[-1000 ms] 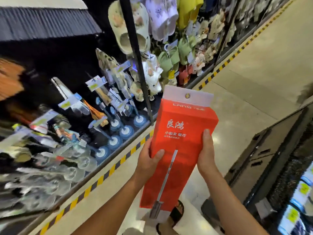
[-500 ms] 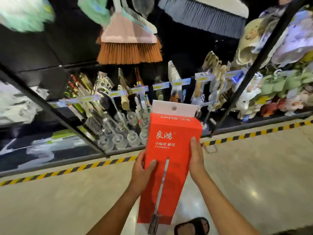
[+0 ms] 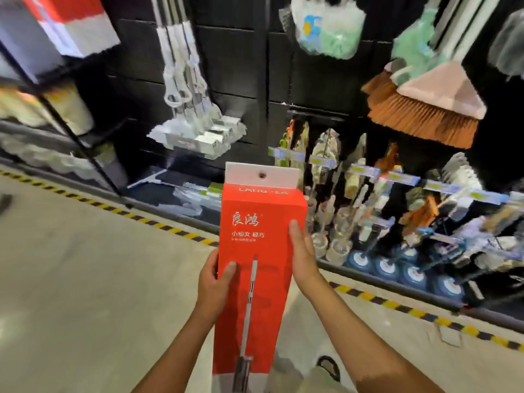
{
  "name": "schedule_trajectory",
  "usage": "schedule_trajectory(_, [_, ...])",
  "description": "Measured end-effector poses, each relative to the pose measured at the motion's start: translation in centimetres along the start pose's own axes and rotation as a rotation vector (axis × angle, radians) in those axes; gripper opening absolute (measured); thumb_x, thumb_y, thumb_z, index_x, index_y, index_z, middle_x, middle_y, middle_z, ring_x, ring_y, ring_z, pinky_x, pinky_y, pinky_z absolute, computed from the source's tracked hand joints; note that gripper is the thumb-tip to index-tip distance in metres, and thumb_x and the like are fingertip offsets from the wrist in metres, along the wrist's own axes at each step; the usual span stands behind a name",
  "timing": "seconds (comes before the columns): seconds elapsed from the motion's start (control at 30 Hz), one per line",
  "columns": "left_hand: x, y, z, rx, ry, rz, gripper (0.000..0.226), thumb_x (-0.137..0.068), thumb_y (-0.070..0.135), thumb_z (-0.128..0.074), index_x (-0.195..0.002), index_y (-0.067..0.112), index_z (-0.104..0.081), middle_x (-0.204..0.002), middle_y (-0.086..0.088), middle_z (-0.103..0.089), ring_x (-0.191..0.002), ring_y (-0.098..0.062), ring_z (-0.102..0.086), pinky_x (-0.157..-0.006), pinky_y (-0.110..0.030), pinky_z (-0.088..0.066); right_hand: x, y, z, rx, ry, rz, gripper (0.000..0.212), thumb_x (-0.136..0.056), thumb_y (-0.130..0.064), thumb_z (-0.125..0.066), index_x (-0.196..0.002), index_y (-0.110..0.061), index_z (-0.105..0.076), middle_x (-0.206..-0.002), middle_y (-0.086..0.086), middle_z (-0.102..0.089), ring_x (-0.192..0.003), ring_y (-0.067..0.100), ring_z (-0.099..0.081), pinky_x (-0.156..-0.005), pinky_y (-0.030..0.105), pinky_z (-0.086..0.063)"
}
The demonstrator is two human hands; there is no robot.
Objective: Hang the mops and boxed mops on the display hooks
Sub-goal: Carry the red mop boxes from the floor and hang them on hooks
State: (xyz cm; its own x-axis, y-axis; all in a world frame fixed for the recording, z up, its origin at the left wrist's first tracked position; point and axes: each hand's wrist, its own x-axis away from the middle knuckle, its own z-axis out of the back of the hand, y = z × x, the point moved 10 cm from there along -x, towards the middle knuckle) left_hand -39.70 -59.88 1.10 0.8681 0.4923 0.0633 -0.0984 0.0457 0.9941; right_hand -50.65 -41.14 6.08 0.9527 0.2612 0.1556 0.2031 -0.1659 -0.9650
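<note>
The person is holding the red mop box (image 3: 269,307) upright between both hands, left hand (image 3: 214,282) gripping its left edge and right hand (image 3: 303,256) clasping its right edge, so its white holed tab (image 3: 262,177) is pointing up above the hands, likely ready for a display hook.

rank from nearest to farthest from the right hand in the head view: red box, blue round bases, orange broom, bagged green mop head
1. red box: held by the right hand along its right edge.
2. blue round bases: low on the shelf, to the right of that hand.
3. orange broom: hanging up and to the right.
4. bagged green mop head: at the top, above the box.
</note>
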Motion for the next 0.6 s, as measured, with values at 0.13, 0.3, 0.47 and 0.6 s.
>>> schedule_trajectory(0.13, [-0.3,-0.5,9.5,0.029,0.178,0.015,0.055,-0.079,0.061,-0.063,-0.125,0.031,-0.064,-0.116,0.008,-0.077,-0.105,-0.013,-0.075,-0.087,-0.031,-0.061,-1.6,1.2,-10.5,0.058,-0.169,-0.011,0.064,-0.091,-0.064,-0.063,-0.138,-0.020,-0.057,-0.116,-0.002,-0.074,-0.100,0.005,-0.074,-0.080,0.020,-0.059])
schedule_trajectory(0.3, [-0.3,-1.2,20.5,0.055,0.420,0.028,0.064,-0.075,0.071,-0.067,-0.121,0.027,-0.065,-0.111,0.016,-0.078,-0.103,-0.008,-0.075,-0.084,-0.021,-0.058,-3.3,3.8,-23.3,0.084,-0.384,-0.036,0.033,-0.102,-0.037,-0.048,-0.129,-0.022,-0.059,-0.106,-0.005,-0.074,-0.086,-0.002,-0.074,-0.074,0.018,-0.058])
schedule_trajectory(0.47, [-1.3,-2.7,30.2,0.065,0.617,0.071,0.086,-0.064,0.088,-0.068,-0.123,0.026,-0.066,-0.114,0.009,-0.078,-0.104,-0.016,-0.076,-0.082,-0.025,-0.061,-5.1,7.0,-35.4,0.116,-0.578,-0.089,0.021,-0.109,-0.022,-0.043,-0.128,-0.024,-0.051,-0.110,-0.009,-0.066,-0.079,-0.013,-0.070,-0.067,0.007,-0.052])
schedule_trajectory(0.6, [-2.4,-3.5,36.5,0.057,0.725,0.134,0.081,-0.069,0.083,-0.069,-0.126,0.026,-0.065,-0.119,0.002,-0.077,-0.108,-0.020,-0.075,-0.092,-0.041,-0.062,-6.7,9.0,-44.3,0.140,-0.708,-0.099,0.033,-0.107,-0.034,-0.049,-0.137,-0.021,-0.051,-0.118,-0.011,-0.065,-0.090,-0.020,-0.066,-0.075,0.002,-0.049])
